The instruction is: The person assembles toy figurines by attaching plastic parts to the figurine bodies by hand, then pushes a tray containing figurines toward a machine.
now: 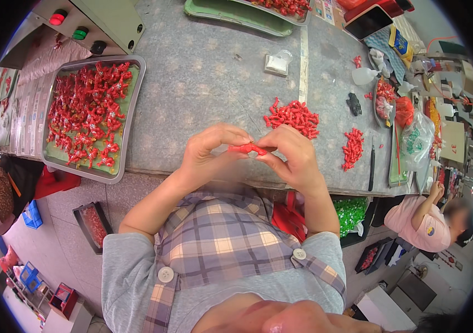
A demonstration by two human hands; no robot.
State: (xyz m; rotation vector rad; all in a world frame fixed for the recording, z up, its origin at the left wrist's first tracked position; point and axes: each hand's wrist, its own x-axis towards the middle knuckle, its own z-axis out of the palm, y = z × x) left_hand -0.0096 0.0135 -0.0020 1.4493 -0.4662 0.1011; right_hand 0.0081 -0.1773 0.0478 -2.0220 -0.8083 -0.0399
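My left hand (212, 149) and my right hand (291, 156) meet above the table's front edge. Between their fingertips is a small red plastic figure part (247, 149), gripped at its left end by my left hand and at its right end by my right. Just beyond my right hand lies a pile of small red plastic parts (293, 117). A second, smaller pile of red parts (353, 149) is farther right. To the left, a metal tray (126, 119) with a green bottom holds many red figures (85, 111).
A box with red and green buttons (80, 33) stands at the back left. At the far edge is another tray (236, 19). A black pen-like tool (372, 166), a black lump (353, 104) and a small white packet (277, 64) lie on the table. Other people sit at both sides.
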